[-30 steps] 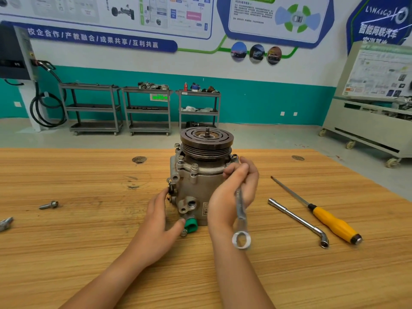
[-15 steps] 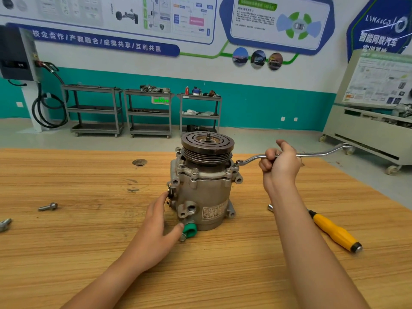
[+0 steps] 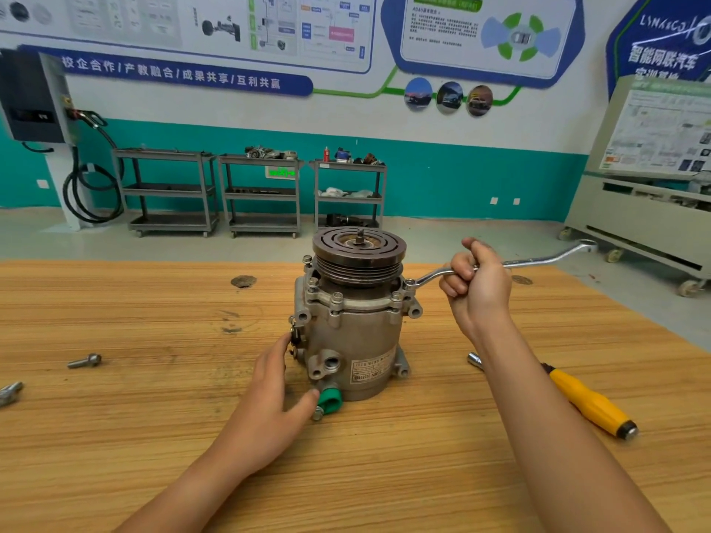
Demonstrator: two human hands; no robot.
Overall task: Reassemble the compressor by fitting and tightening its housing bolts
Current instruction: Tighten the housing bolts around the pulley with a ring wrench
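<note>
A person's right hand [image 3: 477, 290] is clenched round the shank of a silver offset ring spanner [image 3: 538, 261], whose ring sits over a housing bolt [image 3: 409, 282] on the 3 o'clock side of the grey cast-metal compressor [image 3: 348, 340]. The compressor stands upright, grooved pulley on top, in the middle of the pale wooden workbench [image 3: 154, 455].

A second ago the same hand held the spanner dangling in front of the housing. Half a second ago the ring was on the bolt, and it has stayed there, the shank reaching out from the compressor toward 3 o'clock. That suggests the tool is seated and a tightening stroke is under way on this bolt, not the search for a fit.

The left hand [image 3: 269, 394] grips nothing. It braces the housing from 7 o'clock with loosely extended fingers against the casting and the thumb beside the green plastic port cap [image 3: 330, 402].

Several other bolt heads show around the upper flange; whether they are fully tight cannot be judged. Two loose bolts [image 3: 84, 360] lie well apart at 9 o'clock, so fitting may remain. A yellow-handled screwdriver [image 3: 588, 402] rests at 4 o'clock.
</note>
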